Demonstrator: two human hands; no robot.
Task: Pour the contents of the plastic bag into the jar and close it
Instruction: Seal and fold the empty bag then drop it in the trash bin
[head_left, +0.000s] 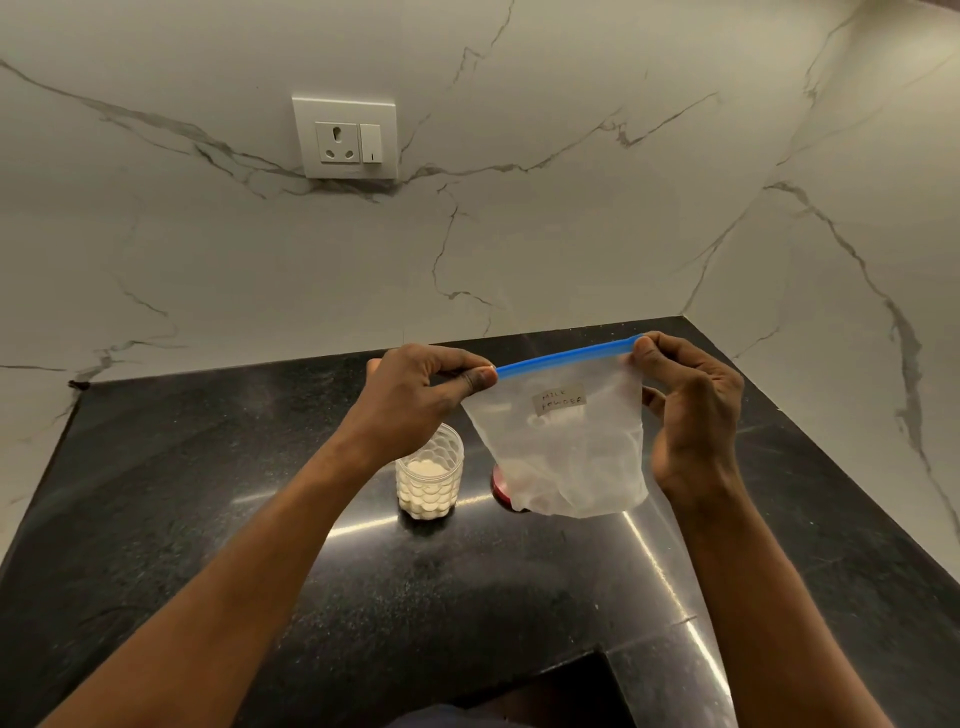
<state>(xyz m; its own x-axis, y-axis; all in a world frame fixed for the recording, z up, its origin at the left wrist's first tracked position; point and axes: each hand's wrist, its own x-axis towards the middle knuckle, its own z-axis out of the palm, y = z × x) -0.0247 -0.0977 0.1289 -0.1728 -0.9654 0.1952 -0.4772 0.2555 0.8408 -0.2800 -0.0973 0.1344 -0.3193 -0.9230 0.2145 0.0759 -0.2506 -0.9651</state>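
Note:
A clear plastic bag (563, 447) with a blue zip strip and a small handwritten label hangs above the black counter. My left hand (421, 395) pinches the strip's left end and my right hand (691, 410) pinches its right end, holding the strip taut. The bag looks nearly empty, with a white dusting inside. A clear faceted jar (430, 475) stands open on the counter below my left wrist, partly filled with pale powder. A red lid (503, 488) lies on the counter behind the bag, mostly hidden by it.
The black granite counter (260, 519) runs into a corner between two marble walls. A white socket and switch plate (345, 137) sits on the back wall. The counter's front edge steps inward at the lower middle.

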